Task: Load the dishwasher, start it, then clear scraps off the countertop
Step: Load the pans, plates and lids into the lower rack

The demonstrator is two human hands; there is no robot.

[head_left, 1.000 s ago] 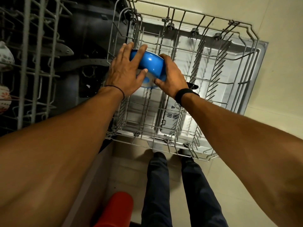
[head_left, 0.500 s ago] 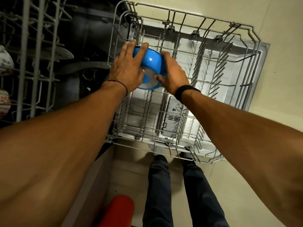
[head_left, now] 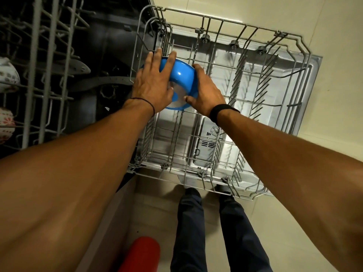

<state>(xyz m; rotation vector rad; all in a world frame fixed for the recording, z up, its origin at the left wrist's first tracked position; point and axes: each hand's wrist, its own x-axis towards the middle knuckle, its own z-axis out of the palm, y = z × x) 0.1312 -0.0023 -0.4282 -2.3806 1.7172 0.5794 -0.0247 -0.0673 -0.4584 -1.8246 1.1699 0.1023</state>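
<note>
A blue bowl (head_left: 181,78) with a pale inside is tilted on its side at the far left corner of the pulled-out lower dishwasher rack (head_left: 255,107). My left hand (head_left: 152,83) grips its left side, fingers spread over the rim. My right hand (head_left: 206,93) holds its right side, thumb hooked on the lower rim. Both hands hold the bowl against the rack's wires. Apart from the bowl, the grey wire rack holds nothing.
The upper rack (head_left: 39,75) at left carries patterned white cups (head_left: 7,73). The dark dishwasher tub (head_left: 102,71) with its spray arm lies behind. A red object (head_left: 141,254) stands on the floor by my legs (head_left: 196,232). The open door (head_left: 290,95) lies under the lower rack.
Both hands and the blue bowl have shifted slightly farther toward the rack's far left corner. The grip is unchanged.
</note>
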